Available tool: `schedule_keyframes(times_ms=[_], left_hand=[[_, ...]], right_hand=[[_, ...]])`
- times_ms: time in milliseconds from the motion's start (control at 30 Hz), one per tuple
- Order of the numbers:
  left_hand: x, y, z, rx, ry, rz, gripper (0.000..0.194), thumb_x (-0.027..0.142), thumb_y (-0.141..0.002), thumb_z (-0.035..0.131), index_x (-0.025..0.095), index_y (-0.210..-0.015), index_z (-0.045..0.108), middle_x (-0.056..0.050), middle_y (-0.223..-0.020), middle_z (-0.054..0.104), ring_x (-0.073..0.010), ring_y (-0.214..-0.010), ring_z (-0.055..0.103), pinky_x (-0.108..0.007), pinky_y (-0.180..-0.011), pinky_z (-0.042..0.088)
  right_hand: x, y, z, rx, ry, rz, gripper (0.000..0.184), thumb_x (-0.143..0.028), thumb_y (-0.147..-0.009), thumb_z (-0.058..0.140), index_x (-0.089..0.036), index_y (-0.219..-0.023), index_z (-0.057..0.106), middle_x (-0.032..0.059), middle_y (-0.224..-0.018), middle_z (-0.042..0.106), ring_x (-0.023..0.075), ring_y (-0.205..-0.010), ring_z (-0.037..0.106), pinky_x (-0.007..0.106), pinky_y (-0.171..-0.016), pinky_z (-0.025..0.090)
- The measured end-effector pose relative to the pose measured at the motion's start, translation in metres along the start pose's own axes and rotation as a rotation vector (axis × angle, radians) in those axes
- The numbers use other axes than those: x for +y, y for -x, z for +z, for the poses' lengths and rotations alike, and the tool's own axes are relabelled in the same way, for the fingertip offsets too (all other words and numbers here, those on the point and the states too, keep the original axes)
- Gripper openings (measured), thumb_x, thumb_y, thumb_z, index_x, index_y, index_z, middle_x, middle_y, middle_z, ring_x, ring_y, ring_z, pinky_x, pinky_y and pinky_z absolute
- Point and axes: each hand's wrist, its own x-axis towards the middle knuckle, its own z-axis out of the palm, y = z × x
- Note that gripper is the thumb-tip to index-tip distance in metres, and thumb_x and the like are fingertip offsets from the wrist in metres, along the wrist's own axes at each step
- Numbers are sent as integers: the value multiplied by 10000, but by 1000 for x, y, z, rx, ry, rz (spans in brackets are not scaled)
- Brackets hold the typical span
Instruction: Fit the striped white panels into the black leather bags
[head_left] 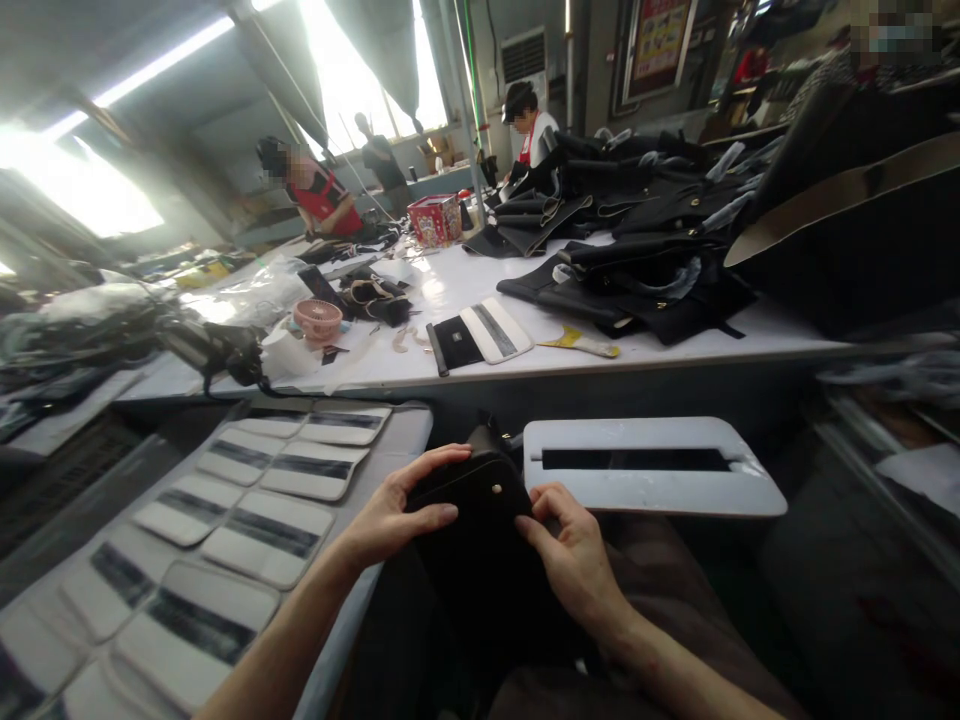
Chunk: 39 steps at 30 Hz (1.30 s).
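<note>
A black bag piece (480,560) with a small metal stud near its top edge hangs between my hands over my lap. My left hand (397,510) grips its upper left corner, thumb on the near face and fingers over the top edge. Along the upper right edge, my right hand (566,545) pinches it between thumb and bent fingers. The lower part of the piece fades into dark shadow. Just beyond my right hand lies a white board (660,490) with a long dark slot.
Left, a grey bench (405,430) bears several pale panels (262,535) with dark strips. Ahead, a white table (420,365) holds black bags (622,280), a small pink fan (318,320), a yellow-handled brush (577,342) and a red patterned box (435,220). Several people work farther back.
</note>
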Motion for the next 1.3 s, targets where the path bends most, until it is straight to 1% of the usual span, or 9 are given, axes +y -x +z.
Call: schedule_keyframes(times_ms=[167, 300, 567, 733, 933, 1033, 1133, 1200, 1300], left_hand=[[-11, 0, 8, 145, -47, 52, 422, 335, -826, 728, 306, -1238, 645, -31, -1363, 595, -271, -1329, 477, -376, -1150, 340], [-12, 0, 11, 198, -61, 57, 388, 328, -826, 730, 302, -1207, 659, -30, -1339, 611, -255, -1299, 506, -368, -1136, 357], [-9, 0, 20, 286, -53, 37, 364, 318, -799, 749, 251, -1152, 684, -59, -1307, 629, -275, -1264, 532, -419, -1133, 364], [-7, -1, 20, 315, -31, 36, 354, 314, -784, 765, 248, -1125, 699, -56, -1282, 647, -280, -1257, 538, -428, -1135, 359], [-7, -2, 19, 341, -10, 22, 376, 309, -772, 769, 248, -1137, 703, -50, -1273, 656, -282, -1253, 544, -406, -1120, 375], [-8, -2, 18, 359, 20, 18, 365, 301, -761, 778, 246, -1115, 713, -49, -1258, 662, -286, -1252, 543, -401, -1117, 371], [-10, -1, 18, 384, 111, -19, 384, 296, -740, 796, 235, -1111, 715, -53, -1236, 671, -286, -1221, 561, -382, -1089, 395], [-13, 1, 22, 418, 272, -43, 430, 306, -747, 791, 227, -1158, 690, -62, -1244, 666, -271, -1203, 573, -340, -1036, 437], [-24, 10, 38, 607, 635, -35, 386, 402, -844, 695, 221, -1182, 650, -62, -1227, 673, -222, -1132, 619, -280, -926, 498]], right_hand=[[-9, 2, -2, 13, 67, 74, 174, -264, -806, 643, -215, -780, 478, -11, -796, 562, 175, -756, 533, 309, -709, 396], [-16, 1, 2, 3, 111, 108, 358, -270, -715, 767, -209, -975, 528, -6, -899, 605, 190, -853, 561, 308, -777, 414], [-8, -2, 15, 41, 110, 32, 174, -285, -824, 649, -203, -800, 497, -24, -740, 525, 155, -708, 495, 280, -652, 373], [-4, -6, 15, 52, 129, -66, 194, -323, -883, 571, -204, -751, 493, -15, -697, 503, 147, -650, 477, 274, -590, 346], [-3, -17, 19, 35, 203, -139, 231, -413, -916, 567, -207, -848, 487, 9, -780, 543, 172, -720, 522, 285, -644, 381], [-1, -22, 24, 32, 224, -174, 262, -434, -950, 519, -210, -825, 462, -1, -743, 521, 166, -692, 508, 290, -645, 369], [0, -24, 25, -18, 224, -228, 266, -399, -974, 478, -212, -787, 444, -16, -699, 485, 145, -636, 463, 279, -599, 337], [0, -26, 23, -64, 198, -244, 268, -391, -975, 476, -212, -779, 442, -24, -686, 462, 132, -611, 431, 269, -567, 317], [4, -28, 15, -99, 142, -214, 293, -416, -971, 486, -211, -767, 440, -35, -669, 424, 122, -596, 392, 258, -540, 303]])
